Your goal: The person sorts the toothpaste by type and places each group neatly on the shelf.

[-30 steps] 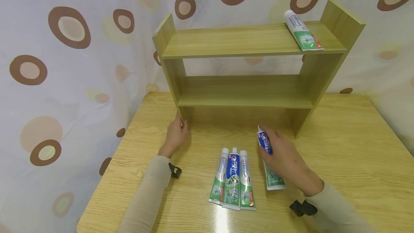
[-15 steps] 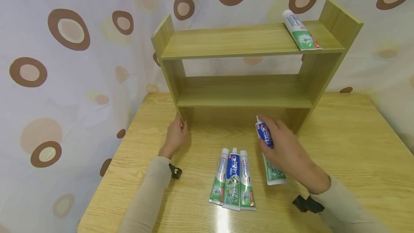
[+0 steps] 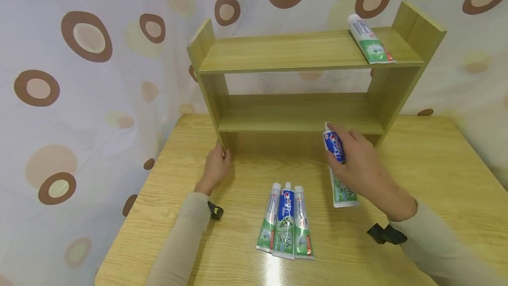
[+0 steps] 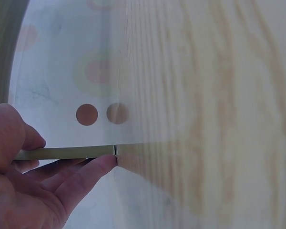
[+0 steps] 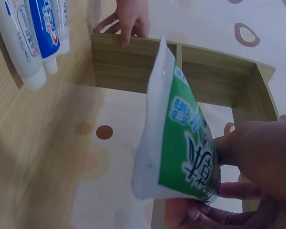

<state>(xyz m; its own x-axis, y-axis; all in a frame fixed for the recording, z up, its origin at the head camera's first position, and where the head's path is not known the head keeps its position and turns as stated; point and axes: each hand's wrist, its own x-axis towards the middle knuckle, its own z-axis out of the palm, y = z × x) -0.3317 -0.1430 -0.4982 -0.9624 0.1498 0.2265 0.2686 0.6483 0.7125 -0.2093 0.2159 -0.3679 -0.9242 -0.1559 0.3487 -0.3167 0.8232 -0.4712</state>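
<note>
My right hand (image 3: 363,169) grips a blue, white and green toothpaste tube (image 3: 344,189) by its upper part, cap up. It is raised in front of the shelf's right half, its cap overlapping the middle board in the head view. In the right wrist view the tube's flat green end (image 5: 174,138) faces the camera. With thumb and fingers on either side, my left hand (image 3: 216,167) pinches the foot of the shelf's left side panel (image 4: 66,153). The wooden shelf (image 3: 278,54) stands at the back of the table, with a white and green toothpaste tube (image 3: 370,43) lying at the right of its top board.
Three more toothpaste tubes lie side by side on the table (image 3: 238,242) between my arms: a silver-green one (image 3: 270,217), a blue-green one (image 3: 284,222) and another silver-green one (image 3: 302,224). A patterned cloth (image 3: 119,56) hangs behind the shelf and along the left.
My right hand has lifted the toothpaste tube up and forward toward the shelf, drifting slightly right. My left hand stays at the side panel, and the other tubes have not moved.
</note>
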